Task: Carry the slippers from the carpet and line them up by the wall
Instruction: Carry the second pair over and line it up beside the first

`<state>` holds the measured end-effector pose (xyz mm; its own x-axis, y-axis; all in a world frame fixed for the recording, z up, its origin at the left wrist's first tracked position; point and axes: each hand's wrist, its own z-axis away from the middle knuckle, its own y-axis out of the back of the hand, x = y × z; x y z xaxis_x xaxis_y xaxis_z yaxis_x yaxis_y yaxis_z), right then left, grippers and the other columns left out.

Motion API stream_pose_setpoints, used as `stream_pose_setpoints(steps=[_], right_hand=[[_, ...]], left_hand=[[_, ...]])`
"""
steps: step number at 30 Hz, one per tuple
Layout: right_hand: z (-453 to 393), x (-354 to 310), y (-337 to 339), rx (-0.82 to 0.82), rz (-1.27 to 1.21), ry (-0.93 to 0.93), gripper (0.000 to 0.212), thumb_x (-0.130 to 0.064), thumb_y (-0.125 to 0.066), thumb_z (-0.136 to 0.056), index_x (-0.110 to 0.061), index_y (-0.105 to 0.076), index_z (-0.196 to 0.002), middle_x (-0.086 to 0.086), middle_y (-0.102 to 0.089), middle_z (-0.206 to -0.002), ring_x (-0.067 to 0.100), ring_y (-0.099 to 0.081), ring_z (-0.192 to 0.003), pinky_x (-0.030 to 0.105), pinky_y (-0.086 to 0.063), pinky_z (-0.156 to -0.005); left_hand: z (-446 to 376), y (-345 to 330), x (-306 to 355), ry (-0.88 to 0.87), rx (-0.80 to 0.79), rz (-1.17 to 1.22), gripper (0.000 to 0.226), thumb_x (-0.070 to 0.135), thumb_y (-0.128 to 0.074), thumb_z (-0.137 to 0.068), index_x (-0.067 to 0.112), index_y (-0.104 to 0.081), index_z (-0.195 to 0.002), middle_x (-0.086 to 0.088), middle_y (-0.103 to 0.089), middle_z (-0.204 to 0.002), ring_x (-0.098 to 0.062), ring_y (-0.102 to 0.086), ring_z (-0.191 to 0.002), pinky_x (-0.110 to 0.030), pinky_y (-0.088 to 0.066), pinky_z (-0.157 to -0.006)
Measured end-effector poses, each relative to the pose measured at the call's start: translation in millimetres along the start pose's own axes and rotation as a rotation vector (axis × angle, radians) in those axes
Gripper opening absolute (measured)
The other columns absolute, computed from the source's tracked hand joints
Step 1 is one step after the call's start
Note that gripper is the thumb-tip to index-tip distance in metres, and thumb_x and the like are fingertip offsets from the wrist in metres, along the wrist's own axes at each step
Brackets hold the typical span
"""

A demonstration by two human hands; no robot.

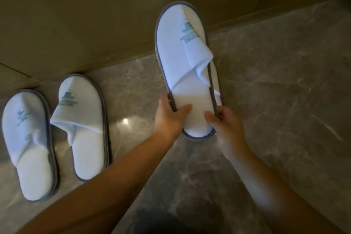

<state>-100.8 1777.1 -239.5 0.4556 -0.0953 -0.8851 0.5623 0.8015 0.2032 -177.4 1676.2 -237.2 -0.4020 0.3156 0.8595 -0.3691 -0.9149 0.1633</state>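
Two white slippers with grey edging lie side by side on the marble floor at the left, toes toward the wall: the left slipper [26, 144] and the one beside it [85, 127]. Both hands hold a stack of white slippers [182, 59] by its heel end, toe pointing at the wall; a second slipper's edge shows under the top one on the right side. My left hand [171, 118] grips the heel's left rim, thumb on the insole. My right hand [226, 125] grips the right rim. Whether the held slippers touch the floor I cannot tell.
A tan wall [95, 15] with a low skirting runs diagonally across the top. Grey veined marble floor [275, 100] stretches right of the held slippers. A dark shadow falls on the floor at the bottom middle.
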Motion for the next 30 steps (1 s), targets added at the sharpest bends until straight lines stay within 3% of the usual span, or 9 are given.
stream_pose_setpoints(steps=[2,4,7,9,13,16,21,24,30], right_hand=[[1.9,0.7,-18.9,-0.067,0.029,-0.014,0.011,-0.006,-0.061,-0.079,-0.003,-0.056,-0.07,0.016,-0.061,-0.078,0.028,-0.058,-0.078,0.04,-0.049,-0.073],[3.7,5.6,-36.3,-0.132,0.077,-0.022,0.012,-0.007,-0.063,-0.078,0.002,-0.055,-0.074,0.02,-0.06,-0.076,0.032,-0.057,-0.08,0.038,-0.049,-0.072],[8.2,16.4,-58.7,-0.249,0.176,-0.055,0.012,-0.009,-0.063,-0.078,-0.007,-0.052,-0.074,0.015,-0.057,-0.076,0.027,-0.056,-0.079,0.027,-0.047,-0.064],[10.5,26.9,-70.1,-0.28,0.209,-0.105,0.022,-0.008,-0.062,-0.078,-0.016,-0.046,-0.066,0.01,-0.053,-0.076,0.026,-0.053,-0.081,0.031,-0.044,-0.067],[8.3,39.9,-89.2,-0.261,0.303,-0.151,0.03,-0.009,-0.061,-0.079,-0.019,-0.04,-0.06,0.0,-0.045,-0.064,0.025,-0.048,-0.078,0.03,-0.038,-0.065],[8.9,42.6,-97.3,-0.27,0.427,-0.125,0.013,-0.014,-0.06,-0.081,-0.005,-0.052,-0.077,0.014,-0.054,-0.078,0.028,-0.051,-0.08,0.03,-0.035,-0.067],[19.8,41.4,-108.8,-0.125,0.682,0.057,0.053,-0.024,-0.066,-0.076,-0.004,-0.046,-0.121,0.019,-0.056,-0.121,0.03,-0.054,-0.107,0.039,-0.048,-0.088],[21.5,40.1,-120.8,-0.095,0.832,0.195,0.077,-0.037,-0.071,-0.069,-0.009,-0.035,-0.131,0.019,-0.046,-0.134,0.033,-0.044,-0.121,0.045,-0.04,-0.099],[29.5,52.5,-151.4,-0.166,1.076,0.162,0.109,-0.055,-0.07,-0.061,-0.019,-0.004,-0.141,0.02,-0.016,-0.15,0.038,-0.023,-0.134,0.05,-0.029,-0.107]], left_hand=[[2.0,18.7,-7.4,0.015,0.07,0.014,0.035,0.014,-0.064,-0.076,0.017,-0.039,-0.101,0.007,-0.055,-0.091,-0.014,-0.054,-0.088,-0.022,-0.047,-0.067],[3.9,38.2,-16.8,0.031,0.112,-0.034,0.037,0.013,-0.062,-0.077,0.017,-0.037,-0.104,0.009,-0.052,-0.09,-0.013,-0.052,-0.087,-0.023,-0.046,-0.067],[5.6,65.3,-35.9,0.13,0.09,-0.113,0.044,0.014,-0.062,-0.077,0.011,-0.038,-0.114,-0.007,-0.056,-0.111,-0.023,-0.055,-0.102,-0.038,-0.051,-0.082],[6.7,79.7,-49.6,0.206,0.049,-0.15,0.05,0.015,-0.063,-0.077,0.013,-0.037,-0.119,-0.012,-0.055,-0.12,-0.025,-0.054,-0.107,-0.043,-0.051,-0.088],[6.7,101.8,-69.8,0.215,0.006,-0.28,0.057,0.019,-0.065,-0.076,0.017,-0.035,-0.125,-0.008,-0.057,-0.123,-0.015,-0.054,-0.099,-0.03,-0.045,-0.085],[6.4,117.5,-74.5,0.144,0.024,-0.414,0.053,0.021,-0.065,-0.076,0.021,-0.04,-0.123,-0.004,-0.058,-0.121,-0.01,-0.051,-0.096,-0.025,-0.041,-0.083],[11.3,147.3,-80.3,-0.022,0.151,-0.649,0.046,0.023,-0.064,-0.077,0.021,-0.045,-0.119,-0.003,-0.049,-0.13,-0.02,-0.042,-0.119,-0.034,-0.033,-0.103],[18.1,162.8,-88.5,-0.047,0.194,-0.749,0.053,0.026,-0.064,-0.076,0.022,-0.042,-0.124,-0.004,-0.038,-0.141,-0.023,-0.027,-0.13,-0.041,-0.021,-0.111],[29.0,189.1,-118.3,0.001,0.109,-0.985,0.074,0.039,-0.062,-0.075,0.029,-0.02,-0.135,-0.003,-0.007,-0.153,-0.03,0.004,-0.139,-0.055,-0.004,-0.112]])
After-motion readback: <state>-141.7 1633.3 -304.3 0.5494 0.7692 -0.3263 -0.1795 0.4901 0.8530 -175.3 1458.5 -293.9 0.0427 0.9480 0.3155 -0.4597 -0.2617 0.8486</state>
